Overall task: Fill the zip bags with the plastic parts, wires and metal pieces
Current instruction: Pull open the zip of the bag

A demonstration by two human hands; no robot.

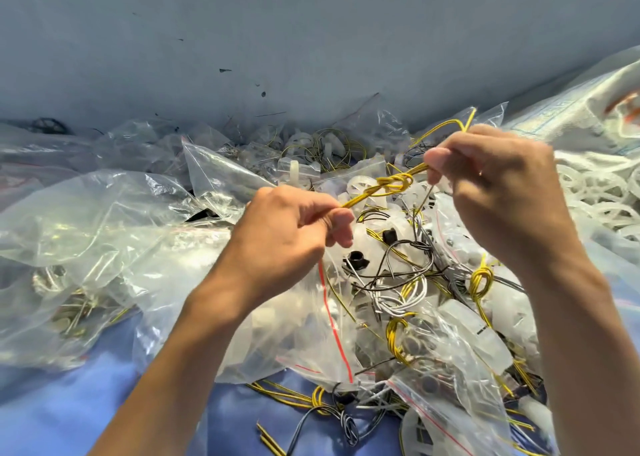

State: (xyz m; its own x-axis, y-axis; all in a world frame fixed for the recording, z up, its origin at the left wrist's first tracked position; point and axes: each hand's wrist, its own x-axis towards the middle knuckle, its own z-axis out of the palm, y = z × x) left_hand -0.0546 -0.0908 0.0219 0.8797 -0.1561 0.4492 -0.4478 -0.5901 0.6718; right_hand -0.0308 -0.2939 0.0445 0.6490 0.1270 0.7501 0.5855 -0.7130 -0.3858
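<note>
So there's a blue cloth [69, 414] under both hands, buried in clear zip bags [86, 220]. The biggest crumpled ones sit out past the left hand [294, 234] on its outer side. One with a red seal strip [332, 317] lies right below that hand's wrist. A heap of white plastic rings [595, 196] is off the outer side of the right hand [498, 185].

Under and between the hands is a tangle of loose grey, black and white wires [391, 299], so anything below is pretty cluttered.

Both hands pinch the yellow wire bundle [391, 183], held up above the pile. Its long axis runs diagonally from the left fingertips up to the right thumb, with a knot nearer the right hand. A looped end pokes out beyond the right knuckles.

A small black plastic nut [355, 258] sits just under the left fingers.
</note>
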